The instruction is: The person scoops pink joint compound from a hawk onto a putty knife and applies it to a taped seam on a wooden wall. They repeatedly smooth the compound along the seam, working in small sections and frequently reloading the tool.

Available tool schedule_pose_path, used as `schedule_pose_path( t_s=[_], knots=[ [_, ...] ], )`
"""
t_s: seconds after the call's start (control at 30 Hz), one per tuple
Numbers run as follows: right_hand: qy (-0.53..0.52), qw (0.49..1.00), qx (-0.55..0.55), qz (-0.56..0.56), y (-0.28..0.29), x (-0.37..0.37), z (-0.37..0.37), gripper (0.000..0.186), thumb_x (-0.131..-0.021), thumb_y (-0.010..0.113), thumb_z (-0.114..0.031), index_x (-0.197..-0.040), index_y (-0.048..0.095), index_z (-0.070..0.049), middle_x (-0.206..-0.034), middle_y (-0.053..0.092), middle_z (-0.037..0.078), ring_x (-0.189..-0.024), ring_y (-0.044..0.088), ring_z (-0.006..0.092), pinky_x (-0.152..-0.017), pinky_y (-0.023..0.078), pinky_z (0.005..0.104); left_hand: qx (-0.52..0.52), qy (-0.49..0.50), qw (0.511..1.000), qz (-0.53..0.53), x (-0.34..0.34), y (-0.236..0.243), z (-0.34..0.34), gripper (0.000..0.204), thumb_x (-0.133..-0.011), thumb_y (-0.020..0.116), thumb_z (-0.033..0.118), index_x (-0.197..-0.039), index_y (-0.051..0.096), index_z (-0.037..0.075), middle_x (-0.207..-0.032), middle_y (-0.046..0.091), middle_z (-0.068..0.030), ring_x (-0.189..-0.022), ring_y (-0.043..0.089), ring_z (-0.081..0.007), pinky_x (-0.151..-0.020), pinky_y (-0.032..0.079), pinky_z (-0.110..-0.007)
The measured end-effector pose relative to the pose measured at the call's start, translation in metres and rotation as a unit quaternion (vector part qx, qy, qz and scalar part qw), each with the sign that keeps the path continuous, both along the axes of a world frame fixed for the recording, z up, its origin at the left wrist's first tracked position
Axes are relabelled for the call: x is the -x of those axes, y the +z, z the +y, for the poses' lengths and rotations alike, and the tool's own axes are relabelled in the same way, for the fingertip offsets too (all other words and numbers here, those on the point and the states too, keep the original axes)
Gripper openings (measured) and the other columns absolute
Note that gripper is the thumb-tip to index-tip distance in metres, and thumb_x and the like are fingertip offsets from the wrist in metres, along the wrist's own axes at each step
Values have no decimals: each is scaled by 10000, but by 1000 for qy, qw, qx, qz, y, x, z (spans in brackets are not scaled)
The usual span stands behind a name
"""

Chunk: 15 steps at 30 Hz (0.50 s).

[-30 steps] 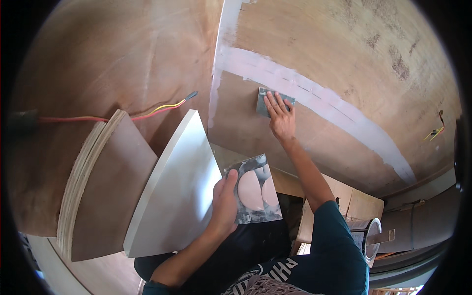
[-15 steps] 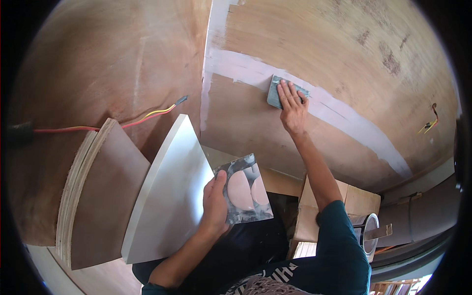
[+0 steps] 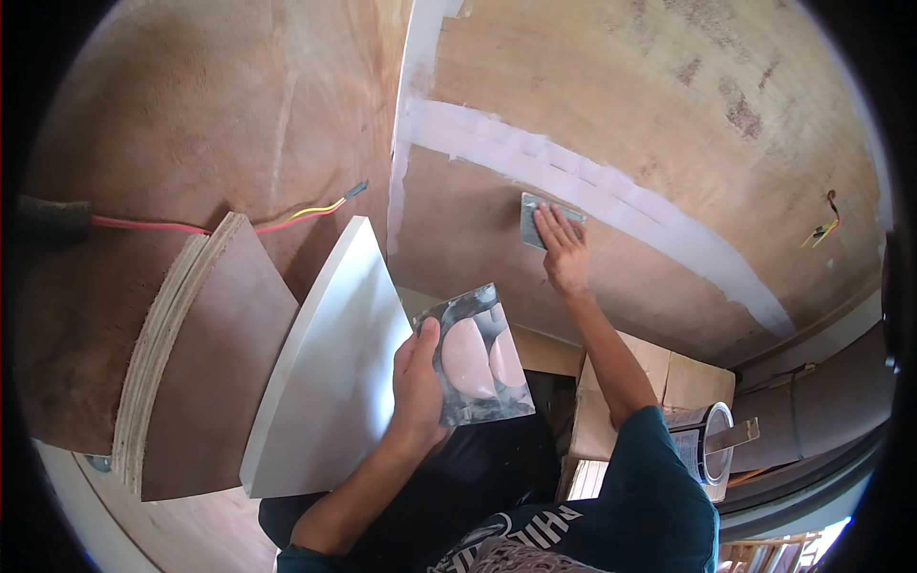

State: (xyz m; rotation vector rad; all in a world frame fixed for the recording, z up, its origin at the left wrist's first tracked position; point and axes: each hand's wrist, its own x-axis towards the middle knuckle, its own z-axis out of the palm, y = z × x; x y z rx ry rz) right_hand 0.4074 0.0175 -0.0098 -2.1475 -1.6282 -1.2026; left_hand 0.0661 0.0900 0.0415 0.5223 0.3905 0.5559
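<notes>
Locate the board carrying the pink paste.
In the head view, the board is just below centre, held in the left hand, right of the white panel.

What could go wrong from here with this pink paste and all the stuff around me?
The paste sits on the board in your left hand; if that tips, some might slide onto the white panel beside it.

The open can, with a stick in it, appears close to your right sleeve, so an elbow could knock it.

The scraper in your right hand might mark the pale band on the wall.
</notes>
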Motion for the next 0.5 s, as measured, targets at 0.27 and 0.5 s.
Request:
schedule_pose_path(
  t_s=[0.27, 0.5],
  knots=[
    [-48, 993, -72, -85, 71, -20, 12, 556, -788, 531, 68, -1300, 600, -136, -1394, 564, 3, -1286, 530, 166, -991, 380, 390, -1, -32, 999, 19, 0, 4, 0, 343, -1032, 448, 306, -1122, 582, 4, -1044, 659, -99, -940, 658, -187, -856, 530, -332],
    [-46, 996, -37, -70, 26, -25, 11, 515, -813, 546, 38, -1284, 616, -158, -1401, 559, -20, -1265, 546, 124, -983, 382, 374, -18, -31, 999, 31, -4, -5, -1, 359, -1033, 438, 319, -1130, 580, 3, -1052, 657, -100, -952, 656, -190, -859, 528, -330]
  ],
)
